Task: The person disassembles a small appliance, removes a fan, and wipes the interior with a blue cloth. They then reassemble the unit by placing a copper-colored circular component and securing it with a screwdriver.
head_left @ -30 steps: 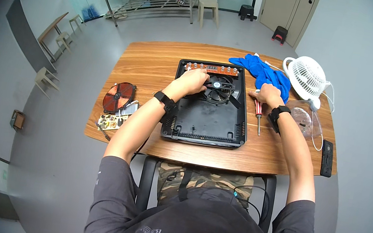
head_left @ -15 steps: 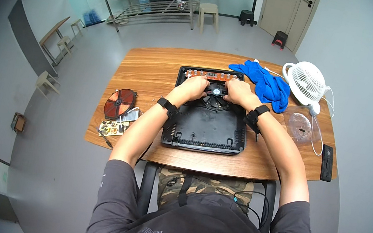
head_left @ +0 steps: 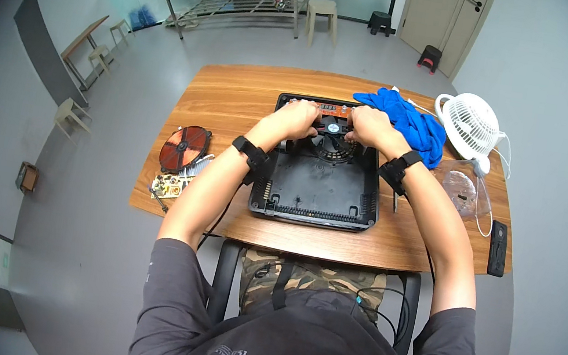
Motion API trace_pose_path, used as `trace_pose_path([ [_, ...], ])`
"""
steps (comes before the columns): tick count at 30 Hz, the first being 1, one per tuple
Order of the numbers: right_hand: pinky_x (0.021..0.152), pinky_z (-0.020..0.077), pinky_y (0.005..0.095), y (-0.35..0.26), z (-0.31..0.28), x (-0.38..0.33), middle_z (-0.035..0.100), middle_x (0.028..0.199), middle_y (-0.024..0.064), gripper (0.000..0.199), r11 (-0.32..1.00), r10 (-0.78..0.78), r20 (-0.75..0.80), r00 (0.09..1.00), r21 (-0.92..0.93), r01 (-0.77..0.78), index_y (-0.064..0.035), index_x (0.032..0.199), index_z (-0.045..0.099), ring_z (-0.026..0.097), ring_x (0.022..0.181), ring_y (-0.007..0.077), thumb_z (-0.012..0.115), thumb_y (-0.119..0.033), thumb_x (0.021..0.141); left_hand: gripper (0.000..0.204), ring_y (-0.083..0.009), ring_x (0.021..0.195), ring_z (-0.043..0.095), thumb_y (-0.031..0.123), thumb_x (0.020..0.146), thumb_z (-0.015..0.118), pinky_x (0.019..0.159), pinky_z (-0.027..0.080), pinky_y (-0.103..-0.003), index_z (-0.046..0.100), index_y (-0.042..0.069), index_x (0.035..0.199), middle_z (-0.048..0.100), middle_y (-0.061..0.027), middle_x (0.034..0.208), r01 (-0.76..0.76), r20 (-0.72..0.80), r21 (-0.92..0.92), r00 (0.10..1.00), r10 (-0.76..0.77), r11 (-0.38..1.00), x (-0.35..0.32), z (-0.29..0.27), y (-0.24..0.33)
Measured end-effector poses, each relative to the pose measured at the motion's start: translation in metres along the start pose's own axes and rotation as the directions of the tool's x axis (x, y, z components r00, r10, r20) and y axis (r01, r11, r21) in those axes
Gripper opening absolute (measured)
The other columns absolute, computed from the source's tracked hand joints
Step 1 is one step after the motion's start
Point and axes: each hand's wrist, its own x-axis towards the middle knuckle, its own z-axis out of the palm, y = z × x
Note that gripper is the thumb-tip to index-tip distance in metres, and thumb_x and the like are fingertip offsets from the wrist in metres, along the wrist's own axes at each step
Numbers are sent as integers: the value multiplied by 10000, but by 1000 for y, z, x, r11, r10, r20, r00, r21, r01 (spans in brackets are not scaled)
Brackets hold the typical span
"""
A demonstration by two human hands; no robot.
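An opened black appliance housing (head_left: 316, 186), shallow and square, lies on the wooden table before me. Near its far side is a black cooling fan (head_left: 334, 130) with a pale round label at its hub. My left hand (head_left: 301, 118) grips the fan's left edge and my right hand (head_left: 372, 127) its right edge, both with fingers closed. Just under the fan a round vent grille (head_left: 333, 154) shows in the housing floor. Beyond the fan runs an orange circuit board (head_left: 332, 109) with a small display, partly hidden by my hands. The fingertips are partly hidden.
On the left lie a round copper coil (head_left: 184, 149) and a circuit board (head_left: 167, 187) with a heat sink. At the right are a blue cloth (head_left: 407, 125), a white fan-like appliance (head_left: 469, 124), a clear plastic piece (head_left: 462, 191) and a black strip (head_left: 498, 248).
Both hands and the fan have shifted slightly away from me, toward the orange board. More of the round vent grille shows beneath the fan. The whole view has shifted a little.
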Motion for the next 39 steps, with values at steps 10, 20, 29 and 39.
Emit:
trace_pose_path([
  [10,813,578,454,-63,-72,22,732,961,226,373,989,-148,-149,978,-43,143,-9,944,748,716,934,390,845,-323,769,264,-348,954,662,79,765,760,855,534,-422,732,4,1017,700,-174,965,40,-111,-2,993,-40,999,-40,-87,-38],
  [20,806,590,428,-134,-29,105,749,972,181,397,984,-177,-99,979,16,179,-34,944,769,730,943,344,868,-351,724,256,-358,936,696,120,777,774,814,566,-441,757,82,1030,733,-175,942,258,-77,46,964,-254,965,-85,-59,-132],
  [29,812,587,437,-161,24,158,746,1024,181,279,986,-168,5,986,-25,168,-37,978,769,726,983,341,800,-246,796,352,-354,1000,679,149,755,800,865,555,-442,742,92,1097,725,-163,1037,378,-26,28,926,-377,925,-96,-16,-173],
  [39,844,582,418,-159,59,183,747,1041,176,198,981,-167,18,986,-94,168,-57,994,776,725,1004,331,684,-129,834,284,-366,1039,676,90,754,801,873,557,-441,730,56,1027,719,-183,1061,406,-51,24,913,-405,914,-83,21,-189],
])
